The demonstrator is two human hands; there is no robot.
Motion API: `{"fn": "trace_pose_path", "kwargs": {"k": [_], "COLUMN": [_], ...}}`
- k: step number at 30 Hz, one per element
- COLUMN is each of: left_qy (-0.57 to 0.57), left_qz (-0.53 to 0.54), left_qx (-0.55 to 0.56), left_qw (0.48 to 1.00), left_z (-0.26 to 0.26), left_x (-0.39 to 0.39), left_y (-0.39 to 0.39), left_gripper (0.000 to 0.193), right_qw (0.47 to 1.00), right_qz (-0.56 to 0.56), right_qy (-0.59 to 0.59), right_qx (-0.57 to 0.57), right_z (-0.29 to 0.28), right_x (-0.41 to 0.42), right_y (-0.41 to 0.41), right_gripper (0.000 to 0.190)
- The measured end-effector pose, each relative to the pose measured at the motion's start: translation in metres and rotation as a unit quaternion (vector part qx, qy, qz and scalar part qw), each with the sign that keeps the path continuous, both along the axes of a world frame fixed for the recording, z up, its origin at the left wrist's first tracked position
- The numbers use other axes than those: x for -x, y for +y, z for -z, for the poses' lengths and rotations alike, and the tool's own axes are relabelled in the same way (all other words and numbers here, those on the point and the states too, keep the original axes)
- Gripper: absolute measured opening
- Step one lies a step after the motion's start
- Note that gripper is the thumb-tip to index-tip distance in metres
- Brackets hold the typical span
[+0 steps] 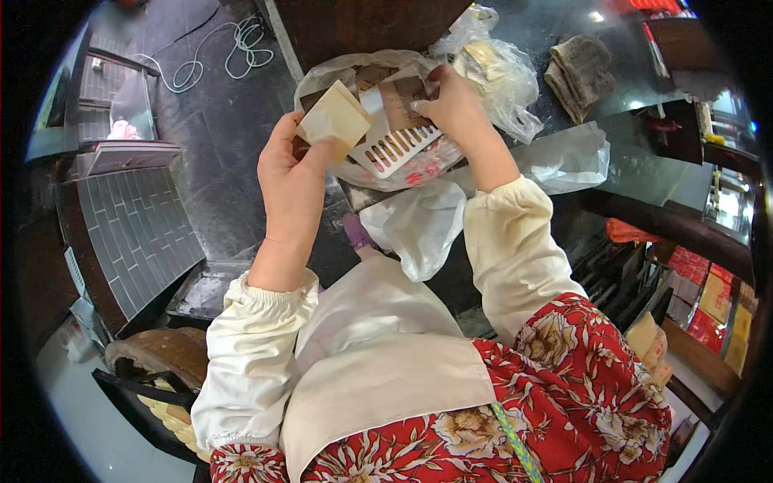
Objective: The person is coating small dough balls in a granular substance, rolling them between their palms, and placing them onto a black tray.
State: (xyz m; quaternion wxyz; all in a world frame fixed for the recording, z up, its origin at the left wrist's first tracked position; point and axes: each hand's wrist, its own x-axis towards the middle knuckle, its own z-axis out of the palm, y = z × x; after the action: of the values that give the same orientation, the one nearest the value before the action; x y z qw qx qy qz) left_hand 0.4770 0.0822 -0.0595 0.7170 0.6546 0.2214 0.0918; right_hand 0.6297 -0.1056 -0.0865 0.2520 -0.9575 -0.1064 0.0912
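Note:
My left hand (pixel 294 160) holds a small stack of cream-coloured square pieces (pixel 334 121), thumb on top and fingers behind. Whether they are paper or something else, I cannot tell. Just right of the stack stands a white slotted plastic basket (pixel 394 151), tilted, inside a clear plastic bag (pixel 344 60) with red print. Thin brown and whitish sheets (pixel 407 99) lie in the basket. My right hand (pixel 453 102) is at the basket's right side, thumb and forefinger at the edge of these sheets; whether they pinch one is unclear.
A knotted clear bag with pale contents (pixel 489 66) and a folded dark cloth (pixel 580 72) rest on the dark counter beyond my right hand. White plastic bags (pixel 416 223) hang in front of me. A pale cable (pixel 244 48) coils on the tiled floor at far left.

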Motion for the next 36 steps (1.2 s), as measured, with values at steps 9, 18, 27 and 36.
{"fn": "trace_pose_path", "kwargs": {"k": [9, 18, 27, 36], "left_qy": [-0.004, 0.021, -0.005, 0.005], "left_qz": [0.009, 0.012, 0.019, 0.065], "left_qx": [0.005, -0.005, -0.062, -0.178], "left_qw": [1.0, 1.0, 0.998, 0.982], "left_z": [0.007, 0.0, 0.001, 0.01], "left_x": [-0.001, -0.005, -0.023, -0.047], "left_y": [-0.001, 0.005, -0.004, 0.002], "left_gripper": [0.035, 0.034, 0.04, 0.043], "right_qw": [0.996, 0.949, 0.963, 0.991], "right_qz": [-0.027, 0.126, 0.082, 0.019], "right_qy": [0.046, 0.088, -0.033, 0.015], "right_qx": [0.067, -0.275, -0.255, -0.134], "right_z": [-0.009, -0.033, -0.022, -0.037], "right_x": [-0.006, -0.005, 0.013, 0.013], "right_y": [-0.001, -0.035, -0.015, -0.017], "right_gripper": [0.04, 0.015, 0.02, 0.032]}}
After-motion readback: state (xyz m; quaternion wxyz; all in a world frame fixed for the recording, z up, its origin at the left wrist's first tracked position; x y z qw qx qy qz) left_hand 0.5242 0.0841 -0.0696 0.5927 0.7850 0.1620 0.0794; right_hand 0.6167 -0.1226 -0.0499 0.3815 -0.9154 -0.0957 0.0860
